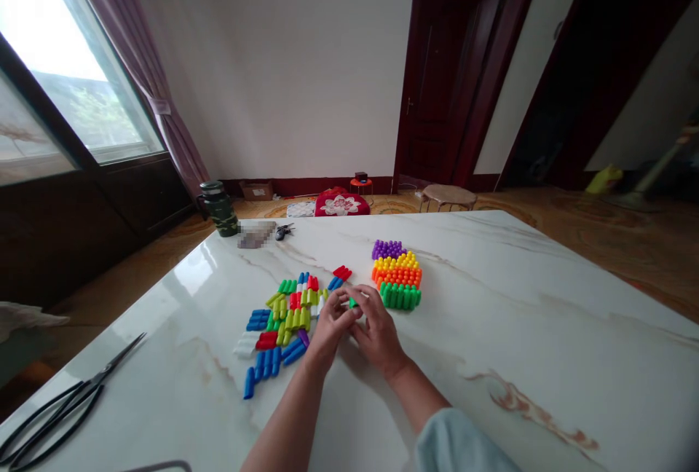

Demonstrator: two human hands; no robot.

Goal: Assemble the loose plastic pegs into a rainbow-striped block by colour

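Near the middle of the marbled desk [464, 333], both hands meet above the surface. Left hand [331, 328] and right hand [379, 330] face each other, fingertips together. Grip state: narrow on both sides, fingers curled about a small green piece [352, 302], of which only a sliver shows. Share borne by each hand: cannot separate. Long axis of the piece: cannot tell, fingers cover most of it.

Key relation: the green block [401, 296] lies just to the right of the grip and slightly beyond it, its long side running roughly left to right. Right hand is the nearer one; a small gap of bare desk appears between its knuckles and the block. Behind the green, going away from the wearer: orange block [397, 278], yellow block [401, 261], purple block [388, 249], all packed close, rounded tips up.

Left hand is nearer the loose spread: yellow-green pieces [298, 319], a purple piece [303, 338] by the wrist, a row of blue pieces [267, 363] closer to the wearer. Most lie on their sides, axes varied. Black scissors [92, 386] rest well apart, far left.
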